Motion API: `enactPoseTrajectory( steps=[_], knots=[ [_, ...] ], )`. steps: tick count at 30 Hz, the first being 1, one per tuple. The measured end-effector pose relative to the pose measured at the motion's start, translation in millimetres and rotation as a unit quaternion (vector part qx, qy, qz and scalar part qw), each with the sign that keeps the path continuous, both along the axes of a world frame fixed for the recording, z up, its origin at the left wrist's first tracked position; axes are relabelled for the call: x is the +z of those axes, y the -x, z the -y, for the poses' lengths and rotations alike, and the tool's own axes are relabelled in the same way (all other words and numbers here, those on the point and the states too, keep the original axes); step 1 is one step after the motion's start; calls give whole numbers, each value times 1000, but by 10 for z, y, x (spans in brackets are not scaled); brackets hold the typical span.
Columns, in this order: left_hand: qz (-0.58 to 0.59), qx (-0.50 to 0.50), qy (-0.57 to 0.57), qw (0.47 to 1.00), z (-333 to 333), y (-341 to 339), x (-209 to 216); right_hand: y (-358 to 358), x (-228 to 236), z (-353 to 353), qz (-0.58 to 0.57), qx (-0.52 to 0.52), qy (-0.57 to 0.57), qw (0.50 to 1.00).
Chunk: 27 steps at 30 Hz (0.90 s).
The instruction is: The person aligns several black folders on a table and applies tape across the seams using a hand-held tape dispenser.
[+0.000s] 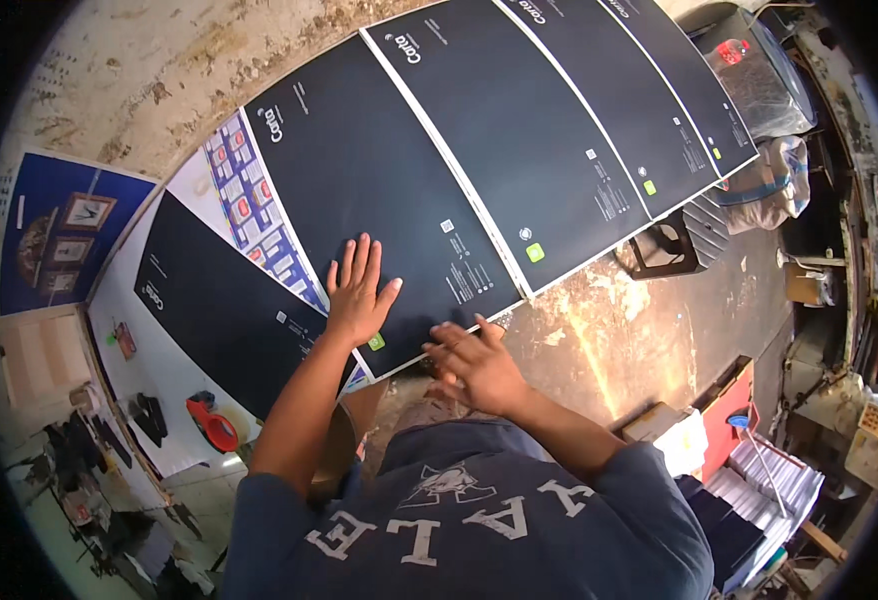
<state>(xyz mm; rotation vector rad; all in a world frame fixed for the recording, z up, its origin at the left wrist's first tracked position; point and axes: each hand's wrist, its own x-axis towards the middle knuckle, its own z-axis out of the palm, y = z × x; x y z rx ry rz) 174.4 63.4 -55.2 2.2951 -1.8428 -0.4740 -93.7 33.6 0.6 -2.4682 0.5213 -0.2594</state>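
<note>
A row of large black printed sheets with white edges lies side by side across the white table. My left hand (pixel 359 300) is flat with spread fingers on the second black sheet (pixel 359 180). Close to that sheet's near edge, my right hand (pixel 479 370) has its fingers apart and slightly bent. I see nothing held in it, and whether it touches the edge I cannot tell. Another black sheet (pixel 219 300) lies at an angle to the left. Between these two, a strip of a blue and white printed sheet (pixel 249 195) shows. Further black sheets (pixel 499 140) reach to the far right.
A red and black tool (pixel 214 422) and a black object (pixel 146 415) rest on the table's left part. Beyond the right edge stand a black plastic stool (pixel 669 245) and a sack (pixel 774 185). A red panel (pixel 727 415) and stacked white sheets (pixel 771 485) are low on the right.
</note>
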Motion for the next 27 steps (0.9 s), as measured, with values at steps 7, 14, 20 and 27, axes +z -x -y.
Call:
enactPoseTrajectory(
  steps=[7,14,20,27],
  knots=[
    [47,26,109,993,295,294,280,362,-6,1190,33,-288,108,951],
    [44,-98,106,988,1229,749,351,346,-267,1604,-61,-248,101,962],
    [48,-200,70,976,1517,788,224,566,-308,1494,-63,-350,60,933],
    [50,-232,65,969,1473,689,117,541,-406,1059,-177,-387,79,901]
  ],
)
